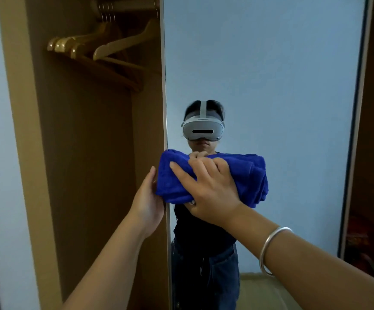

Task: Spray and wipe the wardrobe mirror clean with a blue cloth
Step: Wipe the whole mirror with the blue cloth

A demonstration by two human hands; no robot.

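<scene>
— Right hand is pressing the blue cloth flat on the wardrobe mirror, fingers spread; left hand is gripping the mirror door's edge beside it.

— How's it handling?

— The glass is looking rigid, slick and breakable, so bracing the edge seems wise. The cloth is looking soft, light, bunched; palming its middle should work.

— Anything hidden?

— No spray bottle is showing, the left fingertips are hiding behind the cloth, and any streaks are too faint to judge.

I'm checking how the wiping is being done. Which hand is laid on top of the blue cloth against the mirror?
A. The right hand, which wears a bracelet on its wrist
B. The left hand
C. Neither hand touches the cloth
A: the right hand, with a silver bracelet on its wrist, presses the blue cloth on the mirror, while the left hand is at the door edge.
</scene>
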